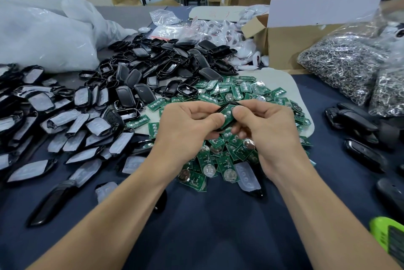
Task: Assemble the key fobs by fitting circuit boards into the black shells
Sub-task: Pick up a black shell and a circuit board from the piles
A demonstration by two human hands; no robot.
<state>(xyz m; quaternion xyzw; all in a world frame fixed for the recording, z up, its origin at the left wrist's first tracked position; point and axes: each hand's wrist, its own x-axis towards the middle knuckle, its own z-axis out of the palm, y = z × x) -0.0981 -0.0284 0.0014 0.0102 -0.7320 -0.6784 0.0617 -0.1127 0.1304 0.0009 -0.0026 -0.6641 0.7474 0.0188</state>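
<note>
Above the table's middle, my left hand (pixel 188 123) and my right hand (pixel 262 125) meet around one black shell (pixel 220 129). A green circuit board (pixel 227 114) lies inside that shell, with both thumbs pressing on it. Under my hands spreads a heap of green circuit boards (pixel 236 92), several with round coin cells. Empty black shells (pixel 161 66) are piled behind and to the left. Shells with grey button pads (pixel 65 121) cover the left side.
A white plastic bag (pixel 39 36) sits at the back left. Clear bags of metal key rings (pixel 343 64) and a cardboard box (pixel 290 38) stand at the right. Closed black fobs (pixel 354 121) lie on the right. A green tool (pixel 387 237) is at the lower right corner.
</note>
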